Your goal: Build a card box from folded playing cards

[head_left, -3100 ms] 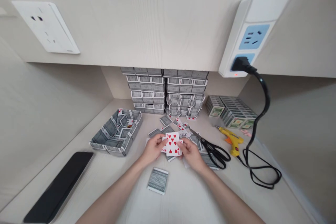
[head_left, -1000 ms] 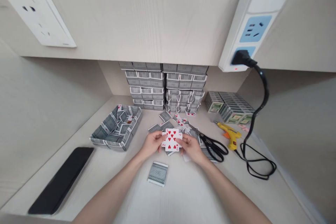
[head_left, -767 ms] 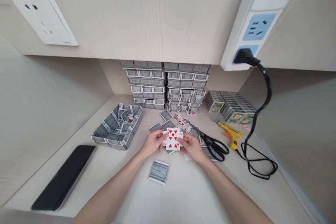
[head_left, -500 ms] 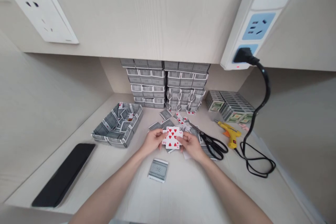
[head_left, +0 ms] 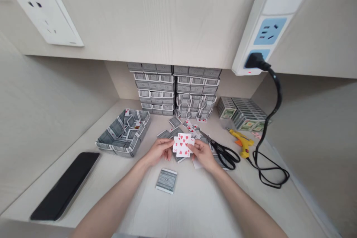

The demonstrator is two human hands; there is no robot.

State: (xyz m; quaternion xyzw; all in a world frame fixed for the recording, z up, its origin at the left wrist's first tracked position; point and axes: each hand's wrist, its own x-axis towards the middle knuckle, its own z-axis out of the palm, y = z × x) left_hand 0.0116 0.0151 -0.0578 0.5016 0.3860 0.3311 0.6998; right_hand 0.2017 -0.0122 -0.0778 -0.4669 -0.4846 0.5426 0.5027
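In front of me two playing cards point(head_left: 183, 145) lie crosswise, an upright seven of hearts over a sideways two. My right hand point(head_left: 203, 153) is closed on their right side, its thumb on the seven's face. The thumb of my left hand point(head_left: 159, 151) meets the left edge of the two, and its other fingers curl below, partly hidden. Nearer to me, a grey-backed folded card piece point(head_left: 166, 180) lies on the table. Loose cards point(head_left: 175, 122) are scattered beyond my hands, with black-handled scissors point(head_left: 226, 155) on their right side.
A tray made of cards point(head_left: 136, 143) holds more cards at left, behind a black flat object point(head_left: 65, 186). Stacked card-built boxes point(head_left: 174, 89) stand at the back. To the right are a yellow glue gun point(head_left: 243, 143), its black cable point(head_left: 275, 113) and green-fronted boxes point(head_left: 245, 113).
My left thumb has drawn back from the seven's face to the left edge of the two, uncovering more of both cards. The view has shifted slightly.
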